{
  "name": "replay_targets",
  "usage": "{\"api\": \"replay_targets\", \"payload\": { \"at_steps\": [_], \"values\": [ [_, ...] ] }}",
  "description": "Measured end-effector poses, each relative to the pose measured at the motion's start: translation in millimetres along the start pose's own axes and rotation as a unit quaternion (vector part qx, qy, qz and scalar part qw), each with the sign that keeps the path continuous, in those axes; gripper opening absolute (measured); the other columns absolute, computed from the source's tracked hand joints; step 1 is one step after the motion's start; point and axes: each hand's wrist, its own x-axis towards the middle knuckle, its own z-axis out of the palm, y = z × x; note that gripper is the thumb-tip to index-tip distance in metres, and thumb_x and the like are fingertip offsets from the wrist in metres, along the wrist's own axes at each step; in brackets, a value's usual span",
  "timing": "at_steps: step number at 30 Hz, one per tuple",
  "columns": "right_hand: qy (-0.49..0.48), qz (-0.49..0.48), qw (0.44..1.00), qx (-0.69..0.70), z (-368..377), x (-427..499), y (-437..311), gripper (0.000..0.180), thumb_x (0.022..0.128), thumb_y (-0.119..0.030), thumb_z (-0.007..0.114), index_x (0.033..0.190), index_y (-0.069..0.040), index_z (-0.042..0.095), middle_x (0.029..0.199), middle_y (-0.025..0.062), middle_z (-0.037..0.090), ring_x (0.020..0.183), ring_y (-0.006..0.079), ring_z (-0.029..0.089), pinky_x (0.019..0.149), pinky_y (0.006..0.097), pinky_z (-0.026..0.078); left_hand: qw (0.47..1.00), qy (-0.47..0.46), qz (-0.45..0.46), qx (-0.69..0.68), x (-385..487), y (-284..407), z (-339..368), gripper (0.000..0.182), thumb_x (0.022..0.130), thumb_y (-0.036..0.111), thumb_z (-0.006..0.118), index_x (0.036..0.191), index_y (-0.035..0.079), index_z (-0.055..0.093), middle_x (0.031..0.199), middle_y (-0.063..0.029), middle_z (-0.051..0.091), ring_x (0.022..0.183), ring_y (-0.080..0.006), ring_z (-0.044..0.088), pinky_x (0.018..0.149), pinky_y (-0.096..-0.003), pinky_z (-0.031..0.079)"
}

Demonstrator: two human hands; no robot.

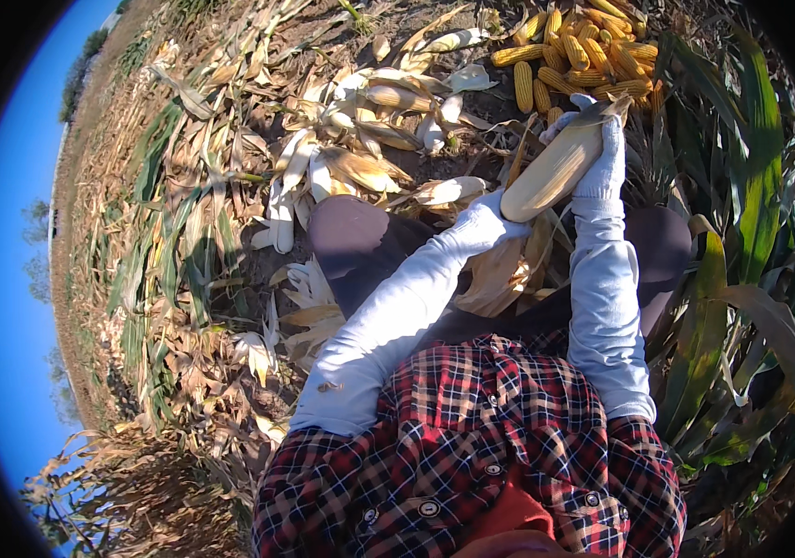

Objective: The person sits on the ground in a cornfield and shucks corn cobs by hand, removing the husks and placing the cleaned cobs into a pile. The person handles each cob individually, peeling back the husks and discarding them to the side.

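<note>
A corn ear in its pale husk (552,171) lies tilted between my two white-gloved hands. My left hand (484,222) holds its lower, rounded end. My right hand (603,150) grips the upper part, near the dry tip, with some fingers showing behind it. Just beyond my right hand is a pile of husked yellow corn cobs (592,56). Ahead and to the left, several corn ears in their husks (397,97) lie heaped on the ground. Loose dry husks (498,279) rest between my legs, below the held ear.
My bent knees (348,227) frame the spot on both sides. Green and drying corn leaves (760,174) stand close at the right. Dry stalks and leaves (174,279) cover the ground at the left, with bare soil (467,164) showing between the heaps.
</note>
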Motion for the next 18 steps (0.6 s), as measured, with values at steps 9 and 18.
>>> {"api": "replay_targets", "payload": {
  "at_steps": [9,18],
  "values": [
    [0.016,0.002,0.991,-0.13,2,-7,5,0.052,0.101,-0.04,0.053,0.133,0.002,0.058,0.103,0.0156,0.069,0.088,0.026,0.068,0.085,0.038,0.057,0.993,0.093,-0.035,0.069,-10,-9,27,0.067,0.076,0.041,0.083,0.129,0.005,0.061,0.115,-0.0156,0.072,0.108,-0.0304,0.069,0.095,-0.0383,0.054],
    [-0.045,-0.065,0.946,-0.315,27,-29,42,0.052,0.093,-0.025,0.07,0.137,-0.002,0.055,0.128,0.0126,0.064,0.113,0.02,0.062,0.101,0.0332,0.048,0.955,0.115,-0.071,0.262,-11,-40,19,0.04,0.093,0.045,0.057,0.12,0.017,0.07,0.11,-0.0153,0.073,0.098,-0.0341,0.071,0.085,-0.0421,0.057]
  ]
}}
